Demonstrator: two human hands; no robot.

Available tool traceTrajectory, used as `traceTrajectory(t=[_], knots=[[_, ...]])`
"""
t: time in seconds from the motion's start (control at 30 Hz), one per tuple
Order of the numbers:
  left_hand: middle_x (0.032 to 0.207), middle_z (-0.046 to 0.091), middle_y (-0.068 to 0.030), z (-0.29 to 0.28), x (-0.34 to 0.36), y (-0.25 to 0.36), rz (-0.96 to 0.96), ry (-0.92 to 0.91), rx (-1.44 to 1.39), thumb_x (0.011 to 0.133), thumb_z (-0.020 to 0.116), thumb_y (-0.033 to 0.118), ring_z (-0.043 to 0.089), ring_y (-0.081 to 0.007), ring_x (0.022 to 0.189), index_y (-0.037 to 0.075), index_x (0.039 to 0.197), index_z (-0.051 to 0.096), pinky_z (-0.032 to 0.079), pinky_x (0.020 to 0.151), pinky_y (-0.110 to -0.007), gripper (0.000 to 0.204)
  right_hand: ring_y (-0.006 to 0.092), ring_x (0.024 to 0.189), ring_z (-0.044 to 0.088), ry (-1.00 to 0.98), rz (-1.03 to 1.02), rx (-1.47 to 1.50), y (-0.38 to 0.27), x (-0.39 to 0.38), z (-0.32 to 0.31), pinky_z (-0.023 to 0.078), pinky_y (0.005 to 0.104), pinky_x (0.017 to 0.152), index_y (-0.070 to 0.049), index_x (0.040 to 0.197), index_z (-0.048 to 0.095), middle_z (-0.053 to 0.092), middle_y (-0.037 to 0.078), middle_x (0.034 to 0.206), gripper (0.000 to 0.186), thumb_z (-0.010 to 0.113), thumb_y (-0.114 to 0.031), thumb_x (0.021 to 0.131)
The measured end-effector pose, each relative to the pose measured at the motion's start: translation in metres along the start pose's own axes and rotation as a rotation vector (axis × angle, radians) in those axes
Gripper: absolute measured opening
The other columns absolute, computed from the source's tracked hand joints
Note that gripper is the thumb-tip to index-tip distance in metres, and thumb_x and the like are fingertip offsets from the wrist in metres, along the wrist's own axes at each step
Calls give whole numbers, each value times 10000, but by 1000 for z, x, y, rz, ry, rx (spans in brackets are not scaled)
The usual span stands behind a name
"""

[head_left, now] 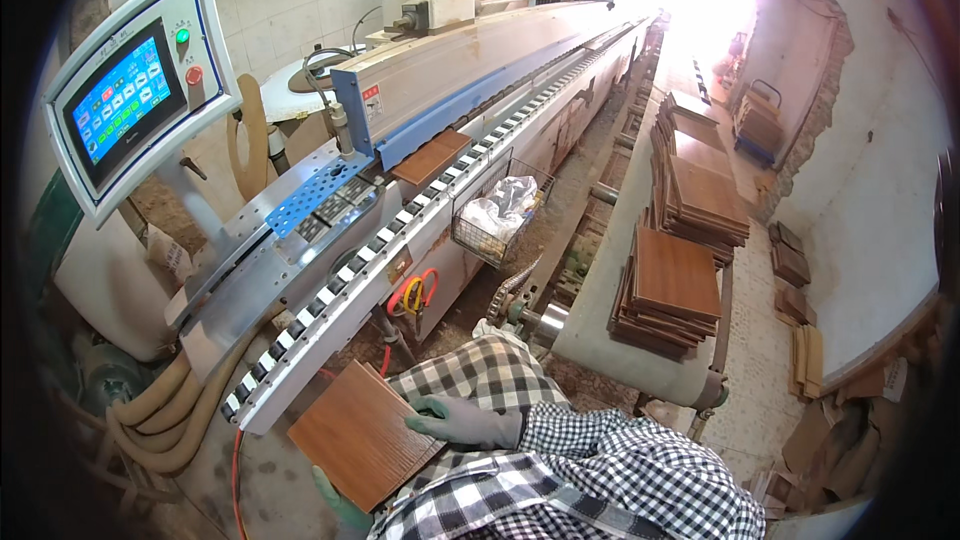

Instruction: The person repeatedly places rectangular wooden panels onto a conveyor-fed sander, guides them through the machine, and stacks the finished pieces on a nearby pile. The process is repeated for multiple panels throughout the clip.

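A reddish-brown wood-grain board [350, 430] is held tilted in front of my body, close to the near end of the machine's roller rail [320, 315]. My right hand [465, 422], in a grey-green glove, closes on the board's right side, fingers lying over its face. At the lower left edge my left hand [340, 502], also gloved, grips the board from below; most of its fingers are hidden behind it. A second thin edge shows behind the board's top, though I cannot tell whether it is another board. Another brown board [432, 158] lies in the machine under the blue guard.
A control panel [125, 90] with a lit screen stands at the left. On the rail's side hang a wire basket [500, 208] with white plastic and orange-handled scissors [420, 290]. To the right, a conveyor belt [590, 330] carries board stacks [675, 275]. Thick hoses [165, 430] coil at lower left.
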State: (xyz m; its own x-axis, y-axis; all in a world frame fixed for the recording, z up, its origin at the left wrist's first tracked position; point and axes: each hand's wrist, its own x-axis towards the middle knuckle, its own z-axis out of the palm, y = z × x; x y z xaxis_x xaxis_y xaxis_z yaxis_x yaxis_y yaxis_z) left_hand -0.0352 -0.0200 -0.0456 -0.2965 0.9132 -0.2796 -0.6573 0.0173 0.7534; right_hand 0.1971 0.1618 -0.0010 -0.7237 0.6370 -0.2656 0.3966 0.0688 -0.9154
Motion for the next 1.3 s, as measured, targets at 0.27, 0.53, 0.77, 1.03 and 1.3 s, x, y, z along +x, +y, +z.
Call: traceTrajectory(t=[0.27,0.53,0.77,1.03,1.3], knots=[[1551,444,-74,6,-6,0,17,-42,21,1077,392,551,481,-214,1356,70,1570,327,406,1144,-406,691,268,1095,660,37,69,45,8,-9,4,505,376,973,-9,1368,589,707,181,1188,614,579,-515,1021],[1565,423,-123,-40,0,-29,83,-1,17,1081,424,500,432,-254,1425,47,1570,319,383,1169,-415,675,310,1215,628,155,163,310,32,-3,-3,477,425,1079,0,1402,575,646,213,1325,720,533,-600,1007],[1538,436,-180,-16,-24,-11,410,56,546,1058,516,397,432,-314,1418,35,1526,397,372,1172,-424,604,151,939,638,264,13,506,-28,20,-67,534,318,841,19,1219,656,698,83,1051,370,597,-302,1045],[1414,502,-168,-11,-15,-14,490,85,815,1073,521,401,506,-269,1328,-8,1491,396,415,1129,-405,598,118,576,553,303,-127,554,-78,152,-110,489,257,551,18,1192,653,686,56,916,423,612,-371,1030],[1272,611,-66,11,-6,-5,113,276,31,1057,582,294,627,-160,1116,66,1464,467,550,943,-324,481,320,939,701,181,-110,753,-114,216,-115,625,425,826,45,1444,422,619,181,1146,507,603,-75,986]])
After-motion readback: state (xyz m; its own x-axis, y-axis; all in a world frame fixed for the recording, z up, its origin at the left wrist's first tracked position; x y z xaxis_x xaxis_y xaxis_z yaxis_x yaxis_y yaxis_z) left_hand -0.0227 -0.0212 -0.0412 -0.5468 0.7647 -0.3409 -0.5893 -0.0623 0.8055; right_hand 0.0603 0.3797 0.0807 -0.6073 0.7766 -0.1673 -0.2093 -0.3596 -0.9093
